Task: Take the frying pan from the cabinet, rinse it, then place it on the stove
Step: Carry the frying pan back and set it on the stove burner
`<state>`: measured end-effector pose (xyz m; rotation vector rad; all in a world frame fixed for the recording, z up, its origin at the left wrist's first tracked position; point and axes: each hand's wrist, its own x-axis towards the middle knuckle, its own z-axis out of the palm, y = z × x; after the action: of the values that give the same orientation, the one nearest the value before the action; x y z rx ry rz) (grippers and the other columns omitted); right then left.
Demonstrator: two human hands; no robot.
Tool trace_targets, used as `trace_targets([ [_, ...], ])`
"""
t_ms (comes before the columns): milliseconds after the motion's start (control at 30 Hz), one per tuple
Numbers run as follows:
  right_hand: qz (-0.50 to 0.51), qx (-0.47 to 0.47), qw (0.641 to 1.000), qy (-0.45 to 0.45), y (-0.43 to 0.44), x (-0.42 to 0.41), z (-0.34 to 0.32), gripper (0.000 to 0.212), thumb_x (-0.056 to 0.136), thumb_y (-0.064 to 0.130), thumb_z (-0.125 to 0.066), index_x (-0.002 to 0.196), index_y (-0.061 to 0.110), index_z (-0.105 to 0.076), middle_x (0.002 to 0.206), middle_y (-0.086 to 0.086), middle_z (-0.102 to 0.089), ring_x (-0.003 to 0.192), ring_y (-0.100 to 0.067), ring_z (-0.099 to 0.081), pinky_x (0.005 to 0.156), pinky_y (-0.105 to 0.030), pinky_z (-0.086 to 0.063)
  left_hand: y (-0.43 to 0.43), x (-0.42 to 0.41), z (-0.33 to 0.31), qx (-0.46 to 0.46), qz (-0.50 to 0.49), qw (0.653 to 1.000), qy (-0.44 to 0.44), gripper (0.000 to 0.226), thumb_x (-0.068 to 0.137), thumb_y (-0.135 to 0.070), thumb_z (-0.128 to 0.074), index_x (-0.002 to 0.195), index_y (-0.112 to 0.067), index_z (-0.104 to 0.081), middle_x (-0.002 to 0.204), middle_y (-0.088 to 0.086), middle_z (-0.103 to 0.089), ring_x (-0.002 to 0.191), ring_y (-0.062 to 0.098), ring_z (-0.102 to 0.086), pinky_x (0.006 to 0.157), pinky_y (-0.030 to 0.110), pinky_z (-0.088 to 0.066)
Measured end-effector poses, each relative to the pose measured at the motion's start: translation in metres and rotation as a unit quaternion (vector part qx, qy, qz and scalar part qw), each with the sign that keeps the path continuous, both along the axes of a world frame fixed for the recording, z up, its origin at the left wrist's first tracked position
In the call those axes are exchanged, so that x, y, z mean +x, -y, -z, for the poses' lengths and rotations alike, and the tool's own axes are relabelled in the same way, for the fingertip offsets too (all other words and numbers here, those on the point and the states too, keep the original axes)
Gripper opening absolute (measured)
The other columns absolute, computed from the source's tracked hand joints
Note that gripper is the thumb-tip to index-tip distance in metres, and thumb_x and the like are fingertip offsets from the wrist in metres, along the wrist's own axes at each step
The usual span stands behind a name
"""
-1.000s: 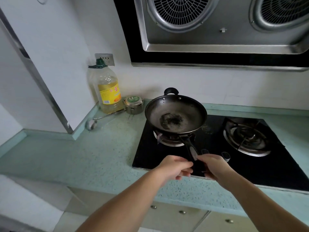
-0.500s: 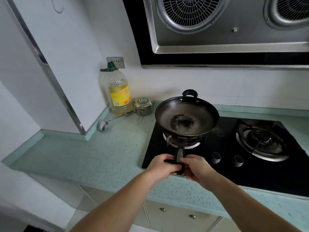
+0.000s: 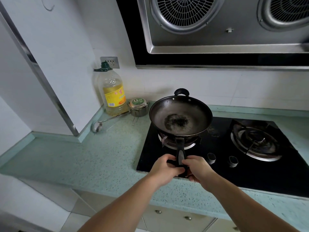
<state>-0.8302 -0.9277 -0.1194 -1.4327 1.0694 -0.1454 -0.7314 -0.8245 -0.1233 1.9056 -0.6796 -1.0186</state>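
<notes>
The black frying pan [image 3: 180, 114] sits on the left burner [image 3: 167, 142] of the black gas stove [image 3: 209, 164]. It has a worn grey inside with a dark patch at the bottom and a small loop handle at the back. Its long black handle [image 3: 180, 148] points toward me. My left hand [image 3: 164, 169] and my right hand [image 3: 199, 168] both grip the handle's near end from either side.
A big oil bottle [image 3: 113, 92] and a small steel tin [image 3: 138, 106] stand in the back corner of the green counter [image 3: 100, 156], with a ladle [image 3: 107, 121] lying beside them. The right burner [image 3: 255, 141] is bare. Two knobs [image 3: 211, 158] sit near the stove's front. A range hood [image 3: 217, 30] hangs overhead.
The pan's handle has swung from pointing right-forward to straight toward me, and both hands have closed together on its end. The view has shifted left and closer.
</notes>
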Motion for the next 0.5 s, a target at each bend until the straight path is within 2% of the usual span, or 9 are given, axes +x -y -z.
trace_targets([
  [333, -0.006, -0.032, 0.999, -0.026, 0.0021, -0.0017, -0.0021, 0.017, 0.093, 0.012, -0.050, 0.088, 0.006, -0.065, 0.063, -0.006, -0.050, 0.048, -0.016, -0.042, 0.045, -0.024, -0.034, 0.0054, -0.0077, 0.0030, -0.007, -0.004, 1.000, -0.007, 0.046, 0.079, -0.031, -0.076, 0.118, -0.025, -0.053, 0.099, -0.005, -0.072, 0.092, 0.010, -0.067, 0.083, 0.028, -0.052],
  [500, -0.005, -0.037, 0.999, -0.024, 0.0017, 0.0002, -0.0026, 0.015, 0.090, 0.010, -0.050, 0.085, 0.004, -0.063, 0.061, -0.006, -0.045, 0.049, -0.017, -0.040, 0.048, -0.025, -0.033, 0.0024, -0.0097, -0.0028, -0.016, -0.012, 1.000, -0.006, 0.039, 0.081, -0.030, -0.073, 0.116, -0.027, -0.055, 0.098, -0.007, -0.070, 0.089, 0.005, -0.065, 0.070, 0.020, -0.047],
])
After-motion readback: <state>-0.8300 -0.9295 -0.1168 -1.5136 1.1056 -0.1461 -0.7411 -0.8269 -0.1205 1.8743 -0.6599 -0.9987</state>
